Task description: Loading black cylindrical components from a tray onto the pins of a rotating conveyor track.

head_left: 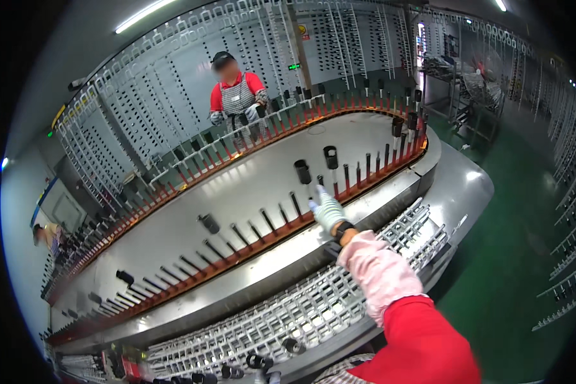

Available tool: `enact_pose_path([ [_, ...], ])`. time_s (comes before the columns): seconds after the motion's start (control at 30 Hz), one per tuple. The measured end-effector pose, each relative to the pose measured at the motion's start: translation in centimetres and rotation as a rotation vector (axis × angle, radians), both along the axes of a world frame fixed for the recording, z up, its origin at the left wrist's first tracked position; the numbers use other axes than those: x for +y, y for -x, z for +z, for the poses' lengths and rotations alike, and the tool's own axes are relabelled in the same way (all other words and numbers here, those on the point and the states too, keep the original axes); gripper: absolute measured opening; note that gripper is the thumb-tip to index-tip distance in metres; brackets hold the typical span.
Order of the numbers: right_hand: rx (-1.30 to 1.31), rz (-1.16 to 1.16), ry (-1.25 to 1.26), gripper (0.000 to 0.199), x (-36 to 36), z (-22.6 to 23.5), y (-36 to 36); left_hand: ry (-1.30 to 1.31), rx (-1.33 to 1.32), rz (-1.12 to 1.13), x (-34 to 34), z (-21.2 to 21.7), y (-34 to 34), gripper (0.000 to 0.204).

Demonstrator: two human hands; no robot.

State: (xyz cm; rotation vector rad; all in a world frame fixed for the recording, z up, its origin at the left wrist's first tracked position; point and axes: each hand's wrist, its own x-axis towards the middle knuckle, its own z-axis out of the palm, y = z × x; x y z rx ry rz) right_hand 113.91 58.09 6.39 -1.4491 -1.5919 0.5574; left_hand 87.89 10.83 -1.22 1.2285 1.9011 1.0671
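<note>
My right hand (328,210), in a pale striped glove, reaches over the near side of an oval conveyor (262,240). Its forefinger is stretched out and the thumb stands apart from it. Close to the fingertips are a black cylindrical cup (303,171) on a pale stem and the tip of a dark post (320,180). Whether the fingers touch either one is too small to tell. Another black cup (330,157) stands on a post just to the right. My left hand does not show.
Metal hanging racks (320,304) lie along the near ledge, with black cups (259,362) at the lower edge. A steel table top (262,173) fills the conveyor loop. Across it stands a person (237,96); another person (48,237) is at far left. Racks (486,89) stand at right.
</note>
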Motion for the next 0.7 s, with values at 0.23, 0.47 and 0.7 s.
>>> enact_pose_path([
  [0.23, 0.399, 0.282, -0.031, 0.029, 6.9, 0.3, 4.1, 0.121, 0.3, 0.042, 3.3, -3.5, -4.0, 0.019],
  [0.47, 0.751, -0.149, -0.216, 0.014, 8.3, 2.2, -12.2, 0.013, 0.497, 0.116, 3.8, -2.8, -4.5, 0.022],
  [0.7, 0.264, -0.238, -0.119, 0.029, 15.0, -7.7, -24.2, 0.125, 0.575, 0.1, 4.0, -3.3, -6.0, 0.03],
])
